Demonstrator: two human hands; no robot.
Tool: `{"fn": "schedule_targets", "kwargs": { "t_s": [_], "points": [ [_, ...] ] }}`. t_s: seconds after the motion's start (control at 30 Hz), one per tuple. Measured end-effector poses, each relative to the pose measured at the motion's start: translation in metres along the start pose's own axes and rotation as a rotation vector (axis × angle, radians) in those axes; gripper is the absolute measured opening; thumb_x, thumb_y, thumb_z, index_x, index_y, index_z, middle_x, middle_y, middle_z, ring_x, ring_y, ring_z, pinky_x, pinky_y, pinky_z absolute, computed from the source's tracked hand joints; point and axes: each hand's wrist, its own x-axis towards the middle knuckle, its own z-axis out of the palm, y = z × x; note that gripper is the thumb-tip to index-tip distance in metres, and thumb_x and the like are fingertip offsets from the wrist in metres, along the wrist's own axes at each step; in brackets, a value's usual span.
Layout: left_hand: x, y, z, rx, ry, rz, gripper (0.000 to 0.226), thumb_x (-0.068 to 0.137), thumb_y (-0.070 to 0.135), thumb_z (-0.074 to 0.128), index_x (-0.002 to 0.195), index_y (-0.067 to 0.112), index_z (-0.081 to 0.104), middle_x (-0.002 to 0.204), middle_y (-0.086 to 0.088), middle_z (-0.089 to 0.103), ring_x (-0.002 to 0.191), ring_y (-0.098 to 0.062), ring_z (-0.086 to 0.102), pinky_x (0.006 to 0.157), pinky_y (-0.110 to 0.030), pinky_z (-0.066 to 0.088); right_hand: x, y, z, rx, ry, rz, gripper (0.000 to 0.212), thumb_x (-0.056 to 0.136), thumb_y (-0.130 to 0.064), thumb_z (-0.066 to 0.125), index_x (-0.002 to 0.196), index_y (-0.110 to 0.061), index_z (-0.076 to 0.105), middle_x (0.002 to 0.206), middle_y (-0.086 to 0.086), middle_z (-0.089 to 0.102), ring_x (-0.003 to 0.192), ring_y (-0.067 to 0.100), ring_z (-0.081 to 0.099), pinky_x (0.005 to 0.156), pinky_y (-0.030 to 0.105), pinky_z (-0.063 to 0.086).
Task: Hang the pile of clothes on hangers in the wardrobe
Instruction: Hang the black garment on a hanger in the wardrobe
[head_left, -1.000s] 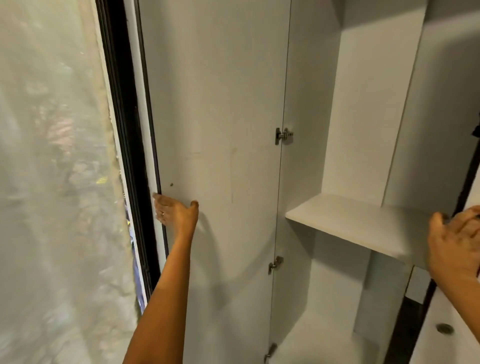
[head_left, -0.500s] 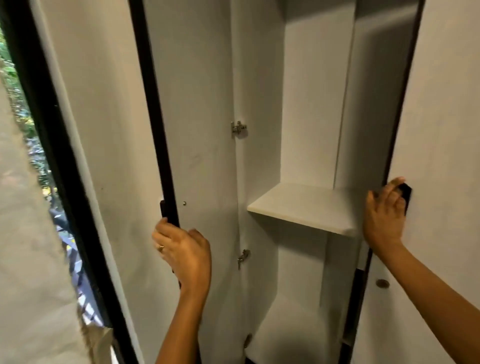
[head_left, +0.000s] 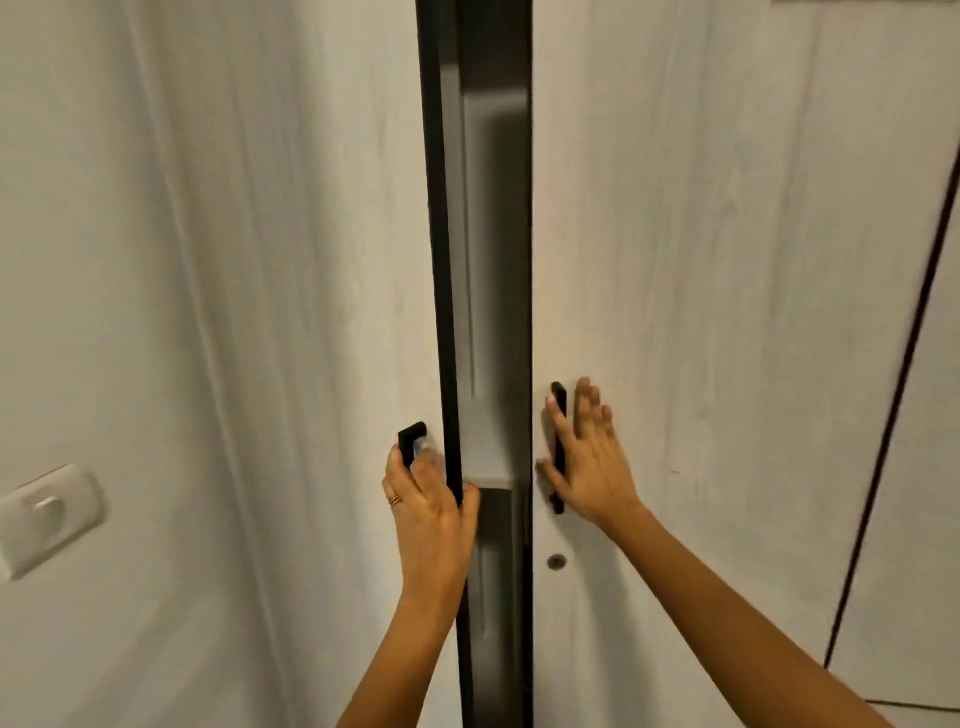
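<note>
Wardrobe gap (head_left: 488, 260) runs upright: left hand (head_left: 431, 519) clamps the left door (head_left: 260, 312) at its edge, right hand (head_left: 587, 467) presses flat-fingered right of it.

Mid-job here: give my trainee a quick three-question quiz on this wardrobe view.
1. True or false: the pale wood-grain left door and right door meet with no gap.
2. The right hand is: A) flat, fingers straight, over the right black bar handle; B) holding a hanger; C) out of view.
3. Which hand wears a gold ring?
Key: 1 false, a dark gap shows between them; 2 A; 3 the left hand, gripping the left black bar handle.
</note>
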Motion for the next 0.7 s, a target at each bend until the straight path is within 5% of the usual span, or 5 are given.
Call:
{"fn": "schedule_targets", "kwargs": {
  "t_s": [0.2, 0.37, 0.47, 0.6, 0.7],
  "points": [
    [0.016, -0.007, 0.024, -0.316, -0.044, 0.1, 0.075, 0.091, 0.04, 0.051, 0.146, 0.041, 0.001, 0.156, 0.006, 0.007, 0.143, -0.013, 0.015, 0.11, -0.032, 0.024, 0.008, 0.01, 0.009, 0.273, 0.04, 0.091, 0.104, 0.086, -0.047, 0.06, 0.148, -0.018, -0.018, 0.153, -0.011, -0.028, 0.143, 0.006, -0.019, 0.115, 0.02, -0.012],
    [0.031, -0.015, 0.054, -0.262, -0.166, 0.183, 0.076, 0.093, 0.049, 0.035, 0.137, 0.051, -0.027, 0.151, 0.022, -0.023, 0.142, -0.001, -0.01, 0.113, -0.025, 0.01, 0.022, 0.008, 0.02, 0.195, 0.035, 0.076, 0.089, 0.089, -0.041, 0.056, 0.151, -0.016, -0.003, 0.157, -0.001, -0.017, 0.144, 0.011, -0.019, 0.115, 0.022, -0.014],
    [0.042, -0.021, 0.07, -0.185, -0.22, 0.23, 0.075, 0.095, 0.053, 0.03, 0.138, 0.044, -0.031, 0.155, 0.011, -0.017, 0.142, -0.004, -0.008, 0.112, -0.019, 0.003, 0.027, 0.009, 0.023, 0.195, 0.041, 0.078, 0.086, 0.089, -0.04, 0.052, 0.151, -0.014, -0.001, 0.158, 0.003, -0.014, 0.144, 0.012, -0.018, 0.116, 0.026, -0.014],
    [0.063, -0.026, 0.083, -0.119, -0.145, 0.293, 0.072, 0.097, 0.038, 0.032, 0.148, 0.024, -0.016, 0.155, -0.009, 0.025, 0.14, -0.015, 0.02, 0.113, -0.031, 0.023, 0.032, 0.019, 0.024, 0.238, 0.029, 0.033, 0.084, 0.09, -0.04, 0.051, 0.15, -0.022, -0.004, 0.158, -0.001, -0.015, 0.144, 0.011, -0.017, 0.117, 0.03, -0.007],
    [0.074, -0.036, 0.093, -0.035, -0.191, 0.298, 0.07, 0.095, 0.043, 0.03, 0.149, 0.024, -0.011, 0.158, 0.005, 0.004, 0.146, -0.014, -0.002, 0.117, -0.031, 0.008, 0.036, 0.028, 0.027, 0.229, 0.009, 0.006, 0.083, 0.091, -0.04, 0.05, 0.15, -0.024, -0.007, 0.157, -0.005, -0.017, 0.144, 0.011, -0.016, 0.118, 0.033, -0.003]
  ]
}}
